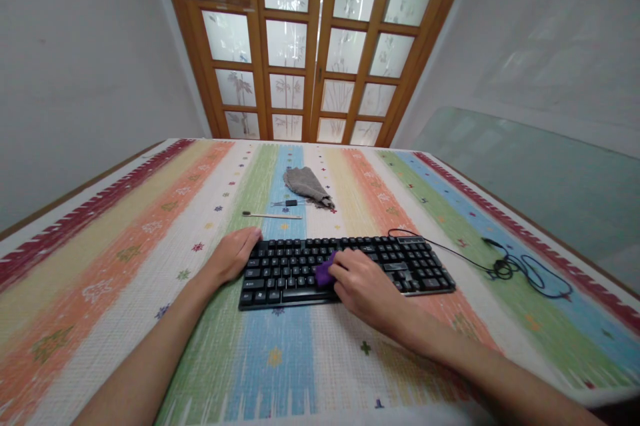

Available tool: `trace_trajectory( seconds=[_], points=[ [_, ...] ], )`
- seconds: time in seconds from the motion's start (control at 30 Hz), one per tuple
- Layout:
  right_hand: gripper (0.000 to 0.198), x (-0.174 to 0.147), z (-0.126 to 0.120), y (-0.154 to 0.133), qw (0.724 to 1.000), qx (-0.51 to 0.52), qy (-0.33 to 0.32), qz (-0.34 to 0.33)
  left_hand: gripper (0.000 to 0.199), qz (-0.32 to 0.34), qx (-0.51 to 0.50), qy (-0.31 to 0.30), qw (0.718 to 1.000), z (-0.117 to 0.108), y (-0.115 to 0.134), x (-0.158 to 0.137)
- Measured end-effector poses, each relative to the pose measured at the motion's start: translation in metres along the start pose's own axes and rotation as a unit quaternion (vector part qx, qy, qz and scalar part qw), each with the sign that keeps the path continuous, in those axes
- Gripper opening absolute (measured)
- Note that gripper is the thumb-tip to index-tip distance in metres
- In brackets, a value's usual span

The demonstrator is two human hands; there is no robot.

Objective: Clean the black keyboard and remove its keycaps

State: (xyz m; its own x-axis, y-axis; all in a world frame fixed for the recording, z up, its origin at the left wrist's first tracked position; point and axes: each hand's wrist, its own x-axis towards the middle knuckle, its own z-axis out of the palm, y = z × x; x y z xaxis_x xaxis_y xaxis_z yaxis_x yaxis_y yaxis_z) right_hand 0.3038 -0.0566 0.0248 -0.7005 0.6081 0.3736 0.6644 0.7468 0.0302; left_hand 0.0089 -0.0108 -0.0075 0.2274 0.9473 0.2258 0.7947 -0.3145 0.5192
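Observation:
A black computer keyboard (300, 296) lies flat on the striped tablecloth. Its upper left corner is gripped by my left hand (235, 253), with the fingers together along the edge and partly hidden. Pinched in the fingers of my right hand (357, 276) is a soft purple piece (325, 271), pressed on the keys right of the middle; whether it is cloth or gel I cannot tell. My right hand covers some of the keys and part of the front edge.
Beyond the keyboard lie a toothbrush (273, 216), a small wire tool with a black grip (289, 203) and a crumpled grey cloth (307, 185). The keyboard's cable (505, 267) coils at the right. Wooden glazed doors (313, 73) stand behind the table.

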Motion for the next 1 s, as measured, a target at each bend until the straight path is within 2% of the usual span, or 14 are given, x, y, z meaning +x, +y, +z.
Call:
trace_trajectory(
  seconds=[0.13, 0.37, 0.6, 0.83, 1.0],
  points=[
    [0.021, -0.010, 0.015, -0.002, 1.000, 0.005, -0.006, -0.015, 0.050, -0.003, 0.001, 0.003, 1.000, 0.000, 0.000, 0.000],
    [0.019, -0.014, 0.010, -0.008, 1.000, -0.021, 0.011, 0.020, 0.051, -0.008, -0.001, 0.001, 1.000, 0.000, -0.001, 0.000],
    [0.021, -0.011, 0.015, -0.029, 0.994, -0.065, 0.021, 0.080, 0.052, -0.015, -0.020, -0.002, 1.000, 0.000, 0.000, 0.000],
    [0.022, -0.013, 0.018, -0.045, 0.982, -0.057, 0.036, 0.175, 0.055, -0.033, -0.034, 0.004, 0.999, -0.001, -0.001, 0.001],
    [0.021, -0.010, 0.015, -0.052, 0.975, -0.061, 0.027, 0.213, 0.056, -0.039, -0.054, 0.013, 0.998, 0.001, -0.004, 0.003]
  ],
)
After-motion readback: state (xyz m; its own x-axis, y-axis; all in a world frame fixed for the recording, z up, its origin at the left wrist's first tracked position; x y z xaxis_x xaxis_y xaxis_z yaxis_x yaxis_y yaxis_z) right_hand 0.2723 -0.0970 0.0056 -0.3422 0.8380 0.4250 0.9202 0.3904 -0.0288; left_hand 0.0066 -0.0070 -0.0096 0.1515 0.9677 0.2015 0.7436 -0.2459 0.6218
